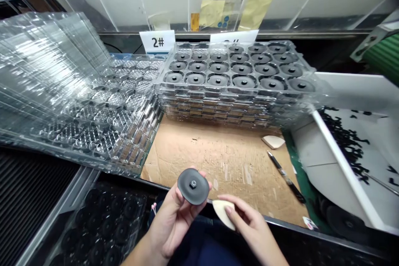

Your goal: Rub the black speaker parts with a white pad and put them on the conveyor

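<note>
Black disc (195,193): rim clamped by fingers of left hand (174,221), near cardboard (199,151); judged light, stiff, best held by rim. Cream wedge (222,212): pinched by fingers of right hand (251,221). Beyond: similar discs (218,80), seated in clear trays (215,102).

- Upper middle: white paper sign (233,36), number half hidden by clear plastic trays (218,108).
- Upper right: green ribbed cylinder (385,56), cut off.
- Lower middle: cream leaf-shaped pad (222,211), partly covered by right hand (251,223).

left hand (178,217) palm-up, right hand (249,218) curled
</note>
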`<state>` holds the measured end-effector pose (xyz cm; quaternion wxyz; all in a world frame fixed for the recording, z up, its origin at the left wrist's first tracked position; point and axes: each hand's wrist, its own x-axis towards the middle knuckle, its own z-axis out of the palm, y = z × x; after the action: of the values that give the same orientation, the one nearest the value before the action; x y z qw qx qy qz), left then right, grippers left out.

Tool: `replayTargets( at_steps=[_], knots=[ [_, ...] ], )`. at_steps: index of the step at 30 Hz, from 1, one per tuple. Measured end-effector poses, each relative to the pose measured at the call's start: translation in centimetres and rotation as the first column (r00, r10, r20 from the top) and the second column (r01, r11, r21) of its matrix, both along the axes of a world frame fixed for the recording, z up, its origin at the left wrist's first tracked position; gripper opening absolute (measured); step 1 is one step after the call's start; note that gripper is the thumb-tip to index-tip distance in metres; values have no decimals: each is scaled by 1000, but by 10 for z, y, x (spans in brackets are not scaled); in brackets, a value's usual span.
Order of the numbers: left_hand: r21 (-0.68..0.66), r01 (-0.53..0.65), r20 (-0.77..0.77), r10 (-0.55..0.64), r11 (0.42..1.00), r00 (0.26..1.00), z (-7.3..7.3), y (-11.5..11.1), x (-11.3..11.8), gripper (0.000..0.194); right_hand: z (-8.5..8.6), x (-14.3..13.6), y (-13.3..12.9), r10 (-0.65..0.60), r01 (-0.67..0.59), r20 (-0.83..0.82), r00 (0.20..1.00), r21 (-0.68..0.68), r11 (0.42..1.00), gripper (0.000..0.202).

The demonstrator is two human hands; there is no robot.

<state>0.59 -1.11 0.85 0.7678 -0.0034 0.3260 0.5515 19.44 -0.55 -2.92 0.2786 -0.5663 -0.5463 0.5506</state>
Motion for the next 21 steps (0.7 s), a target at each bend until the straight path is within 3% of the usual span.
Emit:
replayTargets(
  at_steps=[4,8,10,13,17,21],
  knots=[
    [30,-24,-84,26,999,996,-2,2,7,51,40,-10,22,-41,23,56,998,282,959,24],
    [11,11,-168,-9,1000,986,-5,7,10,53,71,-39,37,103,-82,4,995,636,767,26],
    [-23,26,-215,-30,999,976,-6,11,9,44,78,-50,43,248,-219,46,968,640,736,26],
    [-51,-1,-269,-12,999,963,-6,19,9,39,81,-56,52,371,-382,129,919,519,765,23],
    [-36,68,-239,-74,997,968,-1,29,12,40,82,-56,57,232,-219,65,971,640,736,25],
    [-4,93,-166,-92,996,982,0,36,11,55,86,-34,52,374,-356,76,925,524,774,24]
  ],
)
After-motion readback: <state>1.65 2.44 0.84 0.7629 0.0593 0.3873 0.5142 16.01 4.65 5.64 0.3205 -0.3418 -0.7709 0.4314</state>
